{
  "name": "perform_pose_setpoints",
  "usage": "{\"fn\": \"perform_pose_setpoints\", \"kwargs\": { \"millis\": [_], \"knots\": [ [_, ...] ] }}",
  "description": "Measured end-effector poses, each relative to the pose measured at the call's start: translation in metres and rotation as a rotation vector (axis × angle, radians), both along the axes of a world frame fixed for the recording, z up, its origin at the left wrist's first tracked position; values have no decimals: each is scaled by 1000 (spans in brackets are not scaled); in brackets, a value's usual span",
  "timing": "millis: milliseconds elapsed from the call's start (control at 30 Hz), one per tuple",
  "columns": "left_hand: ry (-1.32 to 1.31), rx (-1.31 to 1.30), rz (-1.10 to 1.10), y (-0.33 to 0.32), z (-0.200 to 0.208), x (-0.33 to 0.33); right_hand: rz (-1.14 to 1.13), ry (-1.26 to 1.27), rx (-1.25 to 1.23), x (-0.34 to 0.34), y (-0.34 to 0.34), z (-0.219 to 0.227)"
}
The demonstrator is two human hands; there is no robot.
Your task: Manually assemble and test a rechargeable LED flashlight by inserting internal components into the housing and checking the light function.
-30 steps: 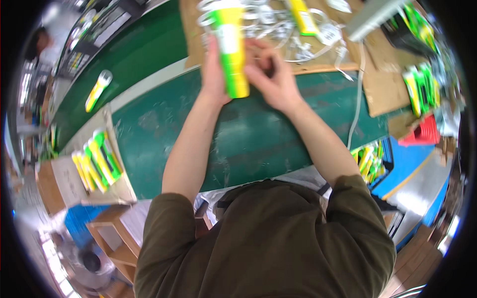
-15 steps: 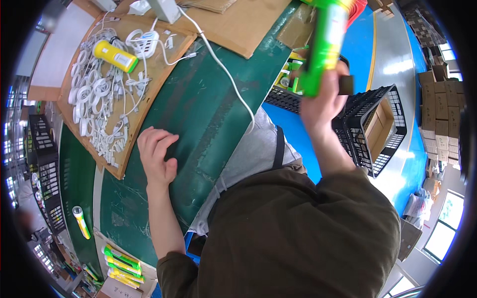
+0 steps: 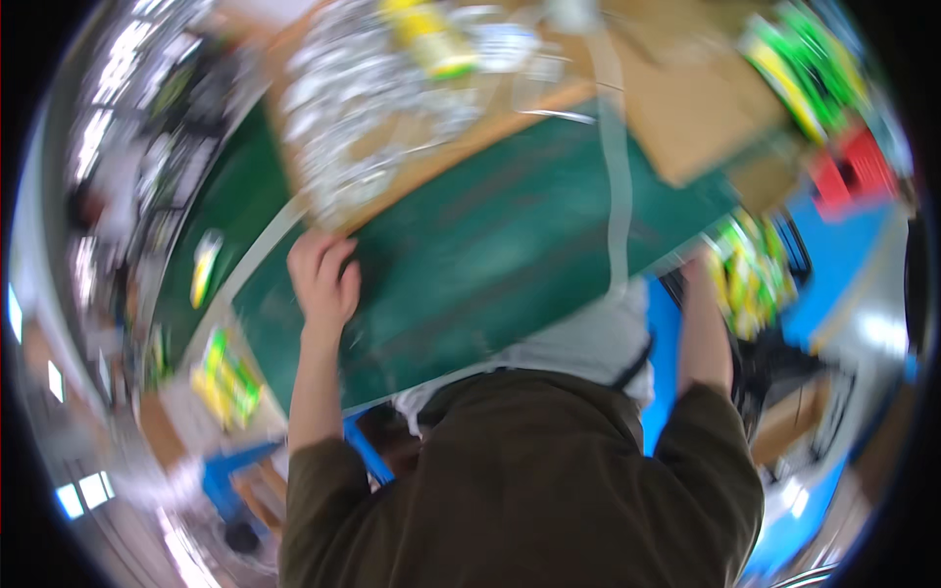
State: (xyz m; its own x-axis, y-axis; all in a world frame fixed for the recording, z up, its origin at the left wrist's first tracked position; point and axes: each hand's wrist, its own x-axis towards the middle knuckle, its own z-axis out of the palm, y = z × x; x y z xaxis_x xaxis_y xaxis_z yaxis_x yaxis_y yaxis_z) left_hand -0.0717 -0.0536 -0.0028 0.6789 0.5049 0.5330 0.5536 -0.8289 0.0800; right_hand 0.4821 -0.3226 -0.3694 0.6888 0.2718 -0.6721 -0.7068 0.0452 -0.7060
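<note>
My left hand [image 3: 324,279] rests at the left of the green tabletop [image 3: 470,255], beside the edge of a wooden board [image 3: 441,157]. Its fingers are loosely bent and apart, holding nothing. My right hand [image 3: 698,267] is low at the table's right edge, beside a crate of yellow-and-green flashlights [image 3: 750,279]. Blur and the crate hide its fingers, so I cannot see whether it holds anything. On the board lie a heap of white cables [image 3: 343,118] and a yellow flashlight [image 3: 431,39] with a green end.
A white cord [image 3: 615,167] crosses the tabletop. Cardboard [image 3: 686,108] covers the far right, where green-and-yellow items [image 3: 804,69] lie near a red container [image 3: 851,174]. At left are a single flashlight [image 3: 204,267] and a stack of flashlights [image 3: 227,380]. A cardboard-lined crate [image 3: 794,421] stands on the right.
The view has swung right and is blurred. My right hand has come down from its raised position to beside the crate; the green flashlight it held is no longer visible in it.
</note>
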Motion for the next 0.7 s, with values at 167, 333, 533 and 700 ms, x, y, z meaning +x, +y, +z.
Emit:
{"fn": "perform_pose_setpoints", "kwargs": {
  "millis": [167,333,533,700],
  "knots": [
    [103,48,681,28,5,-115,646,-540,-274,-10,-22,6],
    [205,-26,1153,66,-5,-229,739,-1441,-763,-23,-5,9],
    [303,-146,1082,151,-9,-324,420,-1434,-407,-112,-40,35],
    [260,-315,928,204,-21,-345,278,-891,-494,-162,-95,6]
  ]
}}
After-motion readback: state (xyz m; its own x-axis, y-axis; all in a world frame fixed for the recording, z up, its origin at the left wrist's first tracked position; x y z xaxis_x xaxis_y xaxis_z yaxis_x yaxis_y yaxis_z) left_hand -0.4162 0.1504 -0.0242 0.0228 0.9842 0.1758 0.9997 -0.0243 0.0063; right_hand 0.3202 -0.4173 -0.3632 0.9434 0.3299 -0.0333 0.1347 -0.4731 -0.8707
